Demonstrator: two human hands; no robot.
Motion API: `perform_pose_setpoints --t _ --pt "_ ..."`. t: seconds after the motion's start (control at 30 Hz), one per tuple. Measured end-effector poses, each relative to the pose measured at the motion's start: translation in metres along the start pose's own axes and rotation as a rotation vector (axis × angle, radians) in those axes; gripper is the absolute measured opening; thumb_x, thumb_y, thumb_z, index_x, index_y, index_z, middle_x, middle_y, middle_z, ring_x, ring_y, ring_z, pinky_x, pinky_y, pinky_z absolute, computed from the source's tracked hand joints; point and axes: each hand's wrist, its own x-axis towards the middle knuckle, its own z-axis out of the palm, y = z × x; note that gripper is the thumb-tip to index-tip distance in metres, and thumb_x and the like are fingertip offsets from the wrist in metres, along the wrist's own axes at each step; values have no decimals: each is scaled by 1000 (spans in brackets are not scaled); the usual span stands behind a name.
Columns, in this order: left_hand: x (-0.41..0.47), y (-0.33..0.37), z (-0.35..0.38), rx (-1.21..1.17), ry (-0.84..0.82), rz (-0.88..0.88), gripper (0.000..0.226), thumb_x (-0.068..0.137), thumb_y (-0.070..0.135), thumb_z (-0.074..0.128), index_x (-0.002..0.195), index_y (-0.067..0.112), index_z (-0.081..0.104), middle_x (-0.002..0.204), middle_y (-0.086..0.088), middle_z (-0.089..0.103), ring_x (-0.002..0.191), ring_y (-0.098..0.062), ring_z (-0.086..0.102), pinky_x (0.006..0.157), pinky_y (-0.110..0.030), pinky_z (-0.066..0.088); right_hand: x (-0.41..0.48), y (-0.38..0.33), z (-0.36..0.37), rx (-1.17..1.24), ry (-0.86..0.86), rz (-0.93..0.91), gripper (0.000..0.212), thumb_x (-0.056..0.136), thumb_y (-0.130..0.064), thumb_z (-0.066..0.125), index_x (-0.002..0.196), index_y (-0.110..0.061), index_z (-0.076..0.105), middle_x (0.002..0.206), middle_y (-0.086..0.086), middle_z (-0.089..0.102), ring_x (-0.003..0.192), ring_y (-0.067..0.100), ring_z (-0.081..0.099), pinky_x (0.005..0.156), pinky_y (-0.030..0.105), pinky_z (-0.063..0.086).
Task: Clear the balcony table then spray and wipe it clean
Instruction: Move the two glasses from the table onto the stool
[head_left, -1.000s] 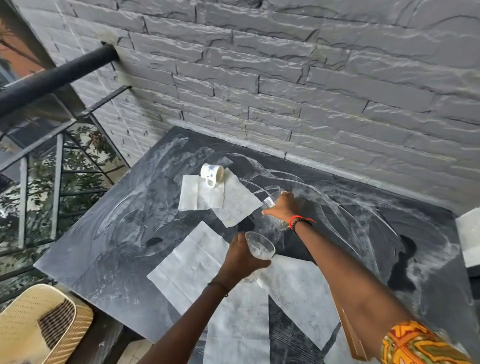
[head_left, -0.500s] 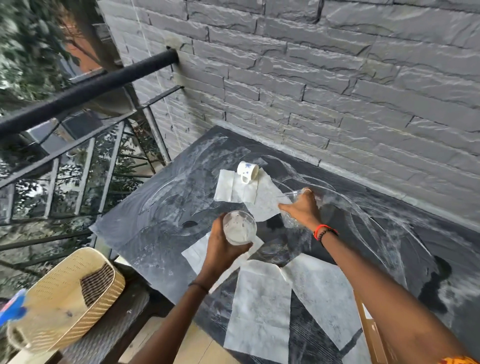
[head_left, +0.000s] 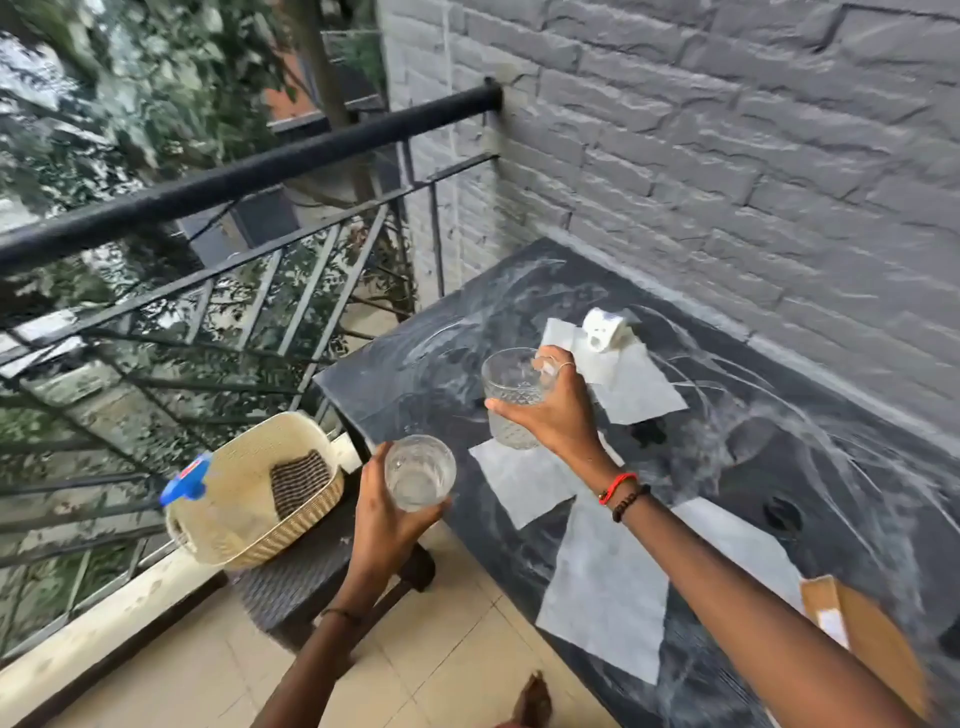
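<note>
Wicker basket (head_left: 249, 499) beside table (head_left: 415, 364), mug (head_left: 605, 330) toppled

Black metal railing (head_left: 249, 171) ran left of a grey brick wall (head_left: 727, 156). Trees (head_left: 104, 104) were beyond it. Dark wicker stool (head_left: 296, 577) stood on beige floor tiles (head_left: 441, 649).

Left hand (head_left: 387, 514) and right hand (head_left: 558, 410) both raised, fingers curled.
</note>
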Motion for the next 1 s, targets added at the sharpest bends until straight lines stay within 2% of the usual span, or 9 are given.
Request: perform_pose_setpoints --t 0.03,0.13,0.23,0.3,0.47,0.6,0.73,0.87,1.0 --pt "-7 -6 -11 3 15 -2 88 59 23 92 132 24 42 127 2 51 115 -14 50 96 -27 40 -7 -9 12 22 -32 -8 91 53 -41 90 127 -15 43 120 3 57 113 20 56 97 35 48" --pt "-31 -32 -47 26 97 -31 92 59 21 93 130 35 36 124 8 48 115 -11 48 96 -28 39 -28 -35 56 22 -120 -68 94 54 -42 89 131 -15 41 124 5 57 115 18 55 98 32 48" --pt "-53 -64 -73 42 169 -99 95 58 17 93 135 25 37 126 4 45 117 -12 45 99 -33 39 -51 -48 95 29 -185 -108 99 55 -42 89 136 -17 38 131 6 52 119 17 53 100 30 48" --pt "-64 -87 -91 25 200 -161 95 58 13 93 133 25 36 127 1 46 118 -16 47 99 -35 40 -67 -53 125 12 -230 -128 101 55 -43 88 139 -18 37 133 6 49 120 17 51 100 30 46" --pt "-81 -152 -128 22 213 -288 95 57 10 93 135 8 40 130 -13 54 118 -29 54 98 -43 48 -103 -48 199 -40 -363 -113 100 54 -41 87 138 -18 37 130 4 49 120 21 49 100 41 46" --pt "-90 -200 -145 -6 223 -324 92 58 12 92 131 30 38 122 3 59 108 -13 58 87 -25 46 -130 -27 247 -146 -398 -110 96 54 -51 81 133 -21 37 127 -1 49 118 18 49 92 36 49" --pt "-95 -257 -154 -5 166 -376 92 59 14 92 132 24 37 124 1 58 110 -14 58 87 -7 43 -150 0 297 -197 -476 -78 98 56 -43 84 137 -13 38 133 3 47 124 19 46 102 33 43" --pt "-99 -307 -156 24 125 -431 97 61 16 92 139 6 36 131 -5 51 119 -21 52 98 -29 43 -160 30 335 -218 -552 -47 97 55 -36 88 135 -5 41 131 9 49 124 23 47 105 38 40" --pt "-102 -348 -157 69 93 -444 98 63 17 90 141 1 33 137 -9 45 125 -23 46 103 -33 40 -164 52 365 -257 -638 -63 95 56 -33 88 134 -7 41 129 5 48 122 20 45 104 33 40"
